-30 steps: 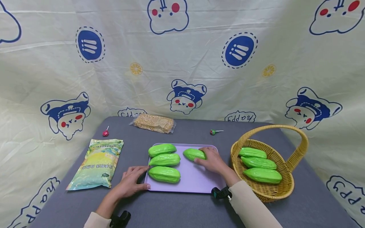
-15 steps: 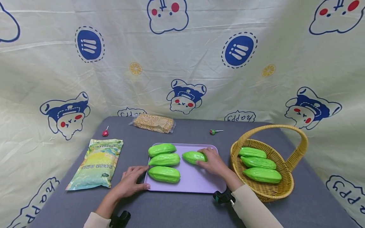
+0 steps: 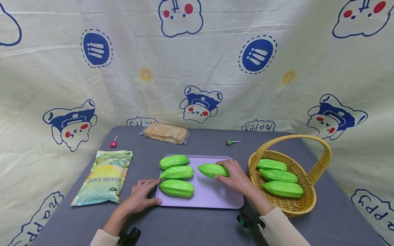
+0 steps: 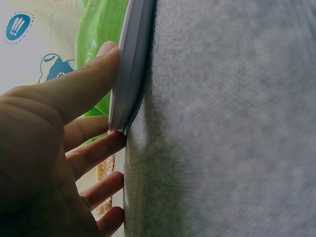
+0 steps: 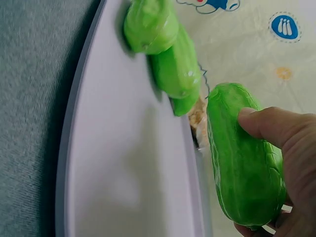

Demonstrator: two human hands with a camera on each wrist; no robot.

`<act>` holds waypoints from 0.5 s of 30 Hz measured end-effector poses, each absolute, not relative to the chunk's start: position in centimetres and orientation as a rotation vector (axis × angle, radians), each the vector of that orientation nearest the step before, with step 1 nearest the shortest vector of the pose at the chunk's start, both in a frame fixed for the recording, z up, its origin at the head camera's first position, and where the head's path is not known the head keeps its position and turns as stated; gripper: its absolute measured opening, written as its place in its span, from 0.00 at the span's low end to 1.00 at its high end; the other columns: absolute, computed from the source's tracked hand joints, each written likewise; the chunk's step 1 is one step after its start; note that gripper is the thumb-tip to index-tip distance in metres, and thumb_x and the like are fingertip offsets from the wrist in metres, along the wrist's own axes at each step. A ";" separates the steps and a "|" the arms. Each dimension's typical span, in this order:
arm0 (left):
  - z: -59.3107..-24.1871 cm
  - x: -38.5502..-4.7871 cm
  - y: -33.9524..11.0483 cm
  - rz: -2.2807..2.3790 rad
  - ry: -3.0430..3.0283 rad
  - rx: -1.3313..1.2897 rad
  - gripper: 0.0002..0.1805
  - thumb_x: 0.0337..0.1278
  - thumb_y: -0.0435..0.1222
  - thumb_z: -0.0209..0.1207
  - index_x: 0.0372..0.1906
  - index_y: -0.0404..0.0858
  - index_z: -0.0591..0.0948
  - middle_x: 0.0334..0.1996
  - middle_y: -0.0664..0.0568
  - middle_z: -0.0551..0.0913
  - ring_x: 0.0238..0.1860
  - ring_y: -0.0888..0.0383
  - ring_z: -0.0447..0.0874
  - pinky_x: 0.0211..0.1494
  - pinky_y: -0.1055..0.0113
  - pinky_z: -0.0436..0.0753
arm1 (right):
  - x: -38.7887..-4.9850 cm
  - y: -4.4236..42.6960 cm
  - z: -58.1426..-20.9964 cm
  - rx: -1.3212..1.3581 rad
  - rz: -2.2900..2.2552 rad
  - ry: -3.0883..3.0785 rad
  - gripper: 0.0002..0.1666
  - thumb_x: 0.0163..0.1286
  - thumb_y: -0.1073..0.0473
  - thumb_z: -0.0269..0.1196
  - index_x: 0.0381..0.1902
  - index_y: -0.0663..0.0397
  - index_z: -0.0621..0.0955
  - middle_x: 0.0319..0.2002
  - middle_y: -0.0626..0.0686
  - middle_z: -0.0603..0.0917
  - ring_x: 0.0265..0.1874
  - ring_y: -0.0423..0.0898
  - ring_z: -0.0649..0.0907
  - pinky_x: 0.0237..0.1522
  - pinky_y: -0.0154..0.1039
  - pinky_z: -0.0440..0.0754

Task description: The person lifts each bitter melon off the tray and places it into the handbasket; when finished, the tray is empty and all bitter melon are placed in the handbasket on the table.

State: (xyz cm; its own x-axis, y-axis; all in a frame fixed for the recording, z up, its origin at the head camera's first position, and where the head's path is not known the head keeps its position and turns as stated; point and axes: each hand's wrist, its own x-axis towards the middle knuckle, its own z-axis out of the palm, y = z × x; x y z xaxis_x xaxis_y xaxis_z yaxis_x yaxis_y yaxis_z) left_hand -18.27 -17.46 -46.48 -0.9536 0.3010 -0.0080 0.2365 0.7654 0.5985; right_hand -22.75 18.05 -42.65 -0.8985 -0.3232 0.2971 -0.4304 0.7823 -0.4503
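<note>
My right hand grips a green ridged gourd, thumb on one side and fingers on the other. In the right wrist view, this gourd is held up off the light purple tray. On the tray's left part lie three similar gourds, the front one, the middle one and the back one. My left hand rests at the tray's left edge, thumb near the front corner. In the left wrist view, its extended thumb and fingertips touch the tray's rim.
A wicker basket with a tall handle and three green gourds stands right of the tray. A yellow-green bag lies left. Behind are a pack of grain, a red lollipop and a green lollipop.
My right hand has moved slightly right and nearer, taking its gourd with it; more of the gourd now shows. The left hand and the other gourds have stayed put.
</note>
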 end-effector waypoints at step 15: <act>-46.6 -18.3 -17.5 0.940 2.861 0.444 0.39 0.45 0.51 0.68 0.65 0.42 0.71 0.63 0.47 0.72 0.62 0.45 0.62 0.56 0.46 0.59 | -19.2 19.8 -39.9 0.660 0.767 -2.674 0.29 0.55 0.52 0.70 0.55 0.52 0.78 0.46 0.51 0.79 0.43 0.44 0.72 0.40 0.38 0.67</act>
State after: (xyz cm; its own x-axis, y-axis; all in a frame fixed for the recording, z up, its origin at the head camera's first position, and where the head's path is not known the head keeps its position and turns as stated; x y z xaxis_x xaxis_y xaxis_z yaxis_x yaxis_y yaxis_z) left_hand -18.28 -17.48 -46.58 -0.9527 0.3038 -0.0016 0.2436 0.7672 0.5934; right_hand -19.16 19.82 -39.91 -0.8558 -0.3486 0.3821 -0.4982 0.7543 -0.4276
